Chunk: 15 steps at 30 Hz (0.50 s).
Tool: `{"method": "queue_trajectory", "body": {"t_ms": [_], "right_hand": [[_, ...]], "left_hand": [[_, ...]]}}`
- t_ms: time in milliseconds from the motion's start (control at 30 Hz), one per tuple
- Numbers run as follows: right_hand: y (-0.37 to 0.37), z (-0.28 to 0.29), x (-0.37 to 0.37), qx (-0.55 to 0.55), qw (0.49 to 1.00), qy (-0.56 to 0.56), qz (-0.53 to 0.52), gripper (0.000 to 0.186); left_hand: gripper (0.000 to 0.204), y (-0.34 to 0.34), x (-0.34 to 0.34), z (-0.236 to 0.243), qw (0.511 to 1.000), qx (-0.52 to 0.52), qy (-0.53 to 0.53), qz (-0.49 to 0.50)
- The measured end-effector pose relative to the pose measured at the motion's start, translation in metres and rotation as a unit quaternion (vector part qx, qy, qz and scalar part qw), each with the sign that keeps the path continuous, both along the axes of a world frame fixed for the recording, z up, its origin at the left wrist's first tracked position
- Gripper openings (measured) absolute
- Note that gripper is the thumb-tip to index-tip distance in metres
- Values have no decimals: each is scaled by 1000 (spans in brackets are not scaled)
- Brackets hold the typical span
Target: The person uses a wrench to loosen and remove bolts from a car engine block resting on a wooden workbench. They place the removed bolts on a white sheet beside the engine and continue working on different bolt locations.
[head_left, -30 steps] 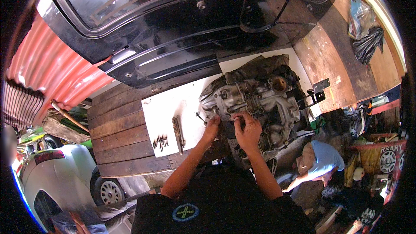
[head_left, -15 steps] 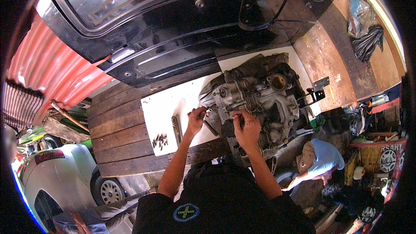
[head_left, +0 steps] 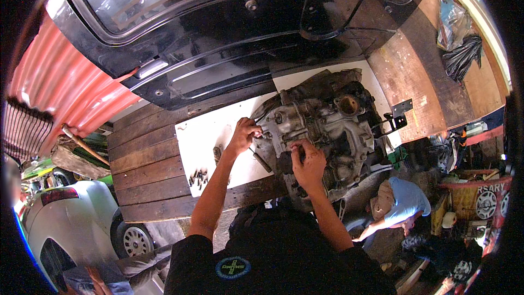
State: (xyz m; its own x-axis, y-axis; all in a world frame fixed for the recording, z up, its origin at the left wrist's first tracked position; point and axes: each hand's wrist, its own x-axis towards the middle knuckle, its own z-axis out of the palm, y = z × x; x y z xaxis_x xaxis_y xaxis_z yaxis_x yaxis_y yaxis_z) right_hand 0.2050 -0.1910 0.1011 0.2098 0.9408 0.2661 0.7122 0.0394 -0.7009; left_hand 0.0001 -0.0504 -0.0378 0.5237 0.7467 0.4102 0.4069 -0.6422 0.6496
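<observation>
A dirty grey metal engine (head_left: 349,134) lies on a white board (head_left: 191,131) on the wooden bench. My left hand (head_left: 244,135) is at the engine's left edge, fingers pinched together; what sits between them is too small to make out. My right hand (head_left: 309,166) rests over the engine's near left part with thumb and fingers bent together, and its fingertips hide whatever they grip. Between my hands, a dark rod-like piece (head_left: 262,161) lies on the board. Several small bolts (head_left: 198,178) stand in a cluster left of my left forearm, beside a dark metal bar (head_left: 218,154) that the forearm partly covers.
Dark planks (head_left: 147,158) form the bench top to the left. A black vehicle door panel (head_left: 218,60) rises behind the board. A person in a blue shirt (head_left: 406,202) bends down at the right. A pale car (head_left: 82,224) stands at the lower left.
My left hand has moved up and slightly left along the engine's edge, its forearm now partly covering the dark bar. My right hand stays in nearly the same place.
</observation>
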Motion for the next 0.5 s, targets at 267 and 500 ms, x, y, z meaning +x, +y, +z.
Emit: {"method": "queue_trajectory", "body": {"t_ms": [267,500], "right_hand": [[1,-5,1,13,1000,-14,-4,10],[0,-5,-2,4,1000,-11,-14,7]], "left_hand": [[21,8,9,5,996,-63,-19,-67],[14,-17,12,-37,941,-314,-116,-45]]}}
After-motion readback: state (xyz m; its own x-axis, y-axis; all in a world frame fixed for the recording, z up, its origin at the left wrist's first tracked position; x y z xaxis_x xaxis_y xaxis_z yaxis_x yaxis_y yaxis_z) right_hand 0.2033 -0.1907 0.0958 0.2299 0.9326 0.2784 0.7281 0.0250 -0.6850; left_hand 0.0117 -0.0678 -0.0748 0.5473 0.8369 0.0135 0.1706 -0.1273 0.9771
